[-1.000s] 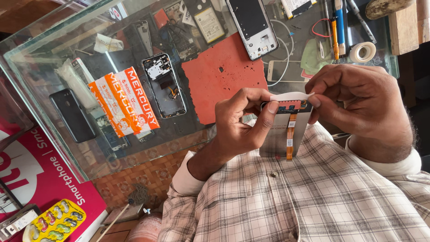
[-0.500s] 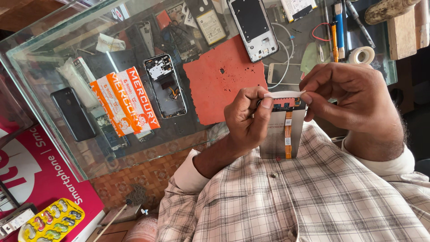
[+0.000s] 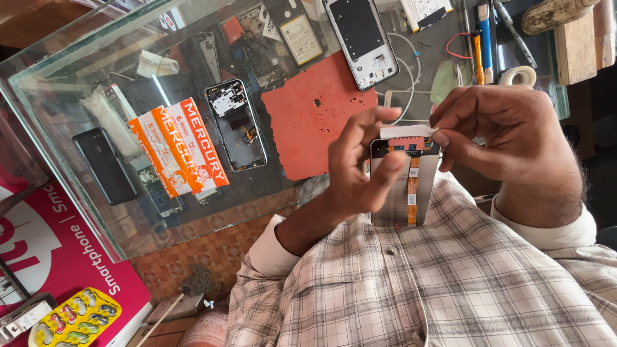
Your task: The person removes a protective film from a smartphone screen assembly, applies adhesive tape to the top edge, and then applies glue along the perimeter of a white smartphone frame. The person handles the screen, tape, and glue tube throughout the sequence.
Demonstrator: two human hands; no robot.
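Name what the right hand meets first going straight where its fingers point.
Likely the left hand holding the phone panel, just beyond the white strip the right hand pinches; depth unclear.

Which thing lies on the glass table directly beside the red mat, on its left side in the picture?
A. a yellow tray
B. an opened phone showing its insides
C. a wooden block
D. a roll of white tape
B: the opened phone lies on the glass table just left of the red mat, its inner parts exposed.
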